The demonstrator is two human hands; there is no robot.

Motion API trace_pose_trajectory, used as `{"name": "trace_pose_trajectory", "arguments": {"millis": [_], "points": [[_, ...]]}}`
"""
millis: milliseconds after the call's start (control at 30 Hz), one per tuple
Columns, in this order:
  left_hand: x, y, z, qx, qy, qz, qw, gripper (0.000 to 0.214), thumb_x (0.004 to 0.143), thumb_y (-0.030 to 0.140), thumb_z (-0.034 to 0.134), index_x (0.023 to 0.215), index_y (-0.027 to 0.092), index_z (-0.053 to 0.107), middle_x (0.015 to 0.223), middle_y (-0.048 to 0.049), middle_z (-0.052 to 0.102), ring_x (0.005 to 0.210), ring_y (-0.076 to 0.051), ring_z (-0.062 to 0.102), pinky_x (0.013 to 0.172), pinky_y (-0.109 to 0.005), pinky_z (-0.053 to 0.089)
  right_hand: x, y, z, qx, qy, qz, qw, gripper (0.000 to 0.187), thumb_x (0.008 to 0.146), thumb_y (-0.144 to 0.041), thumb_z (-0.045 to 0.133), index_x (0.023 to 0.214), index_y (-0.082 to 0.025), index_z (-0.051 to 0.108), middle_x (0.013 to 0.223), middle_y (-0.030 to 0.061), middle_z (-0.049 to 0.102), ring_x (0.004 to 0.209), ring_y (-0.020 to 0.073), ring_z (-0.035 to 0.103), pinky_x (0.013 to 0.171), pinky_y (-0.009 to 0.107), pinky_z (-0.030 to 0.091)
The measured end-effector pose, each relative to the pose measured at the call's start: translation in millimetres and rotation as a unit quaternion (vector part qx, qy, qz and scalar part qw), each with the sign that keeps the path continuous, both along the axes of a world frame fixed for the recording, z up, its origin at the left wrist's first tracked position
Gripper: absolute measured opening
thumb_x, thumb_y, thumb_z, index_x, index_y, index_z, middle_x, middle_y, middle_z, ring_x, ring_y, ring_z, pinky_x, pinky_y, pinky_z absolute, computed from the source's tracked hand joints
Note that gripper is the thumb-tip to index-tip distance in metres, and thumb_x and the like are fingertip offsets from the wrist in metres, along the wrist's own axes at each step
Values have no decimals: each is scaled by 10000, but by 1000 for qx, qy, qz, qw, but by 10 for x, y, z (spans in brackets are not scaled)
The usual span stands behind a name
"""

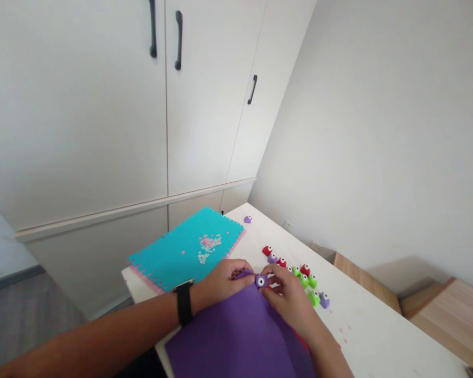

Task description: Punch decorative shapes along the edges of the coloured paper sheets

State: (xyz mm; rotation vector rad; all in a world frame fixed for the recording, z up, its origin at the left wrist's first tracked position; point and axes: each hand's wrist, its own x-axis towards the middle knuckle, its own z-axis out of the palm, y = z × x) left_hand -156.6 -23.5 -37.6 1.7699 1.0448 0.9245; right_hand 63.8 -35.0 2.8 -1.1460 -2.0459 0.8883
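A purple sheet (236, 336) spreads toward me over the near part of the table. My left hand (226, 281) pinches its far edge between thumb and fingers. At that same edge my right hand (286, 294) is closed on a small purple one-eyed piece (261, 281), its round white eye facing up at me. The left fingertips touch or nearly touch this piece. Just right of my right hand sit several similar one-eyed pieces in green (314, 298), red (305, 270) and purple (324, 300). Some are partly hidden behind the fingers.
A turquoise sheet (181, 236) with a notched edge lies on a pink sheet (157, 287) at the left, bearing small pink and white bits (208, 244). Another purple piece (248, 219) sits at the table's far corner. White cabinets (205, 105) and a wall (378, 131) stand behind.
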Motion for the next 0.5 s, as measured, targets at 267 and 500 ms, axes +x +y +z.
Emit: {"name": "trace_pose_trajectory", "arguments": {"millis": [267, 500], "points": [[-15, 32, -32, -1, -18, -9, 1000, 333, 914, 447, 630, 993, 149, 756, 851, -45, 741, 765, -181, 642, 674, -257, 454, 9, -14, 8, -5, -5, 26, 1000, 261, 788, -109, 594, 993, -247, 678, 912, -1, 704, 829, 188, 666, 722, 266, 512], [-30, 70, 3, 6, -31, -41, 999, 313, 924, 416, 622, 1018, 158, 774, 950, -54, 772, 872, -209, 683, 772, -267, 491, 85, 30, -50, -56, 18, 52, 997, 297, 774, -119, 629, 1031, -251, 696, 878, -7, 697, 765, 175, 640, 650, 250, 463]]}}
